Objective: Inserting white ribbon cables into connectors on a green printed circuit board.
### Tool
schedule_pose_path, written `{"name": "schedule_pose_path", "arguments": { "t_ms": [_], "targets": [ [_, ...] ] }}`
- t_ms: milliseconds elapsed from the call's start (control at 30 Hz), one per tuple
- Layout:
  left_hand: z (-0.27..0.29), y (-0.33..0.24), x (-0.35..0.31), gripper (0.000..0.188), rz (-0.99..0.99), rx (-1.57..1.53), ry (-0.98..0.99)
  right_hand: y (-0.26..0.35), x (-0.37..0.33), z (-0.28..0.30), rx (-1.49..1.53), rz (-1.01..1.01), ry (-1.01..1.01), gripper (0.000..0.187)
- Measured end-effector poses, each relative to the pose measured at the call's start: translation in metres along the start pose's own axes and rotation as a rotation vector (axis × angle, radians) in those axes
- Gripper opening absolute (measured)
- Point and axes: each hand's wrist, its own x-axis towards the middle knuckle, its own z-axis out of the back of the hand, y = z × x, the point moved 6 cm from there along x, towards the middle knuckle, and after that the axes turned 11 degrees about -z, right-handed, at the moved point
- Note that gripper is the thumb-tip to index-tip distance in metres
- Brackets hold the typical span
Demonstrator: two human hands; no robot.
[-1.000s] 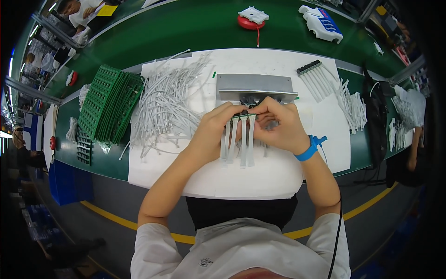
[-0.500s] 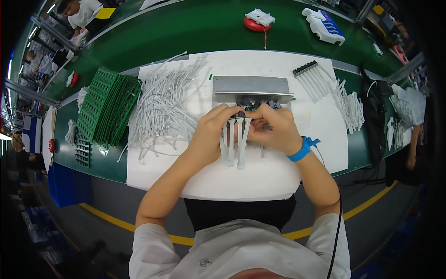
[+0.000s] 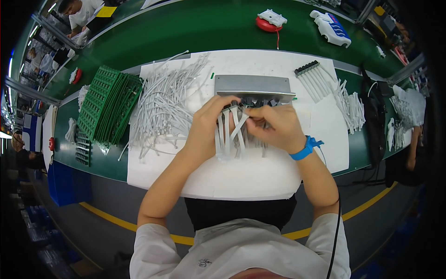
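"Left hand [image 3: 204, 125] of yours is wrapped round the strip [image 3: 234, 105], isn't it?"

"Yes, you have the left end clasped in it. That strip sits between your hands, on your side of the metal bar [image 3: 253, 84], with its flat cables [image 3: 226, 132] hanging toward you."

"And your right hand [image 3: 281, 125]?"

"Your thumb and forefinger are pinched together, it seems on the upper end of the slanting cable [image 3: 239, 128], which crosses its neighbours. The other fingers hide behind, so you can't tell what they touch."

"How should it all feel to you?"

"Light, I'd judge; you'd hardly notice the weight. Expect the strip to be stiff but thin, so hold it by its edge, close to the black connectors, and don't bend it. Expect the cables to be limp lengthwise, yet springy if you twist them."

"Slippery for you?"

"Probably a little, being smooth and narrow. Take each one right beside its end, flat between your fingertips; pinch it halfway down and you'd likely see the tip swing about. Don't tug, either: the joints look like the fragile part, and you could crease a cable where it meets the strip."
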Motion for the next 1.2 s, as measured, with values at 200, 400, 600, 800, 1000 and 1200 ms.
{"name": "schedule_pose_path", "arguments": {
  "t_ms": [200, 400, 600, 800, 1000, 1200],
  "targets": [
    [0.010, 0.010, -0.001, 0.039, 0.067, 0.061, -0.141, -0.016, 0.012, 0.025, -0.157, -0.075, 0.035, 0.022],
    [0.001, 0.019, -0.011, 0.038, 0.114, -0.075, -0.176, -0.008, 0.016, 0.023, -0.278, 0.004, 0.080, 0.024],
    [-0.009, 0.017, -0.008, 0.044, 0.086, -0.159, -0.022, -0.006, 0.014, 0.029, -0.214, -0.016, -0.042, 0.023],
    [-0.010, 0.014, -0.006, 0.044, 0.060, -0.203, -0.033, -0.018, 0.010, 0.021, -0.264, -0.166, 0.120, 0.015],
    [-0.010, 0.014, -0.006, 0.040, 0.142, -0.316, -0.066, -0.014, 0.011, 0.019, -0.179, -0.116, 0.023, 0.014],
    [-0.017, 0.018, -0.011, 0.039, 0.251, -0.524, 0.013, -0.003, 0.007, 0.016, 0.114, -0.188, 0.101, 0.039]
  ]
}}
